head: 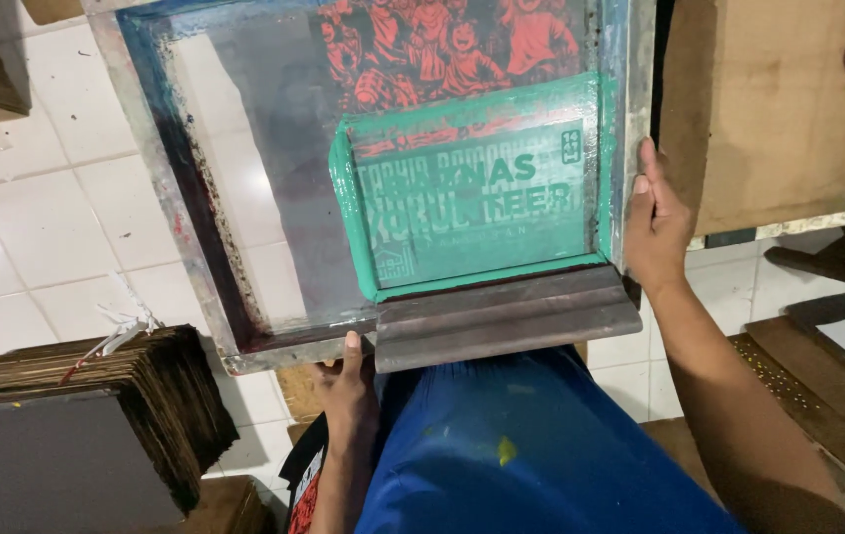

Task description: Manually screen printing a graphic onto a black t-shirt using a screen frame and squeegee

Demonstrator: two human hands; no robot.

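Above the white tiled floor, both hands hold a screen-printing frame: left hand fingers wrapped under its near edge, right hand fingers pressed along its side. A squeegee rests inside, beside green ink.

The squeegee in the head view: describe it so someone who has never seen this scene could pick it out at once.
Find the big metal-framed printing screen held by both hands. Along its near edge, between the left hand and right hand, lies the squeegee, a long dark brownish bar. Unlike the green ink border above it, it is plain, solid and ridged lengthwise.
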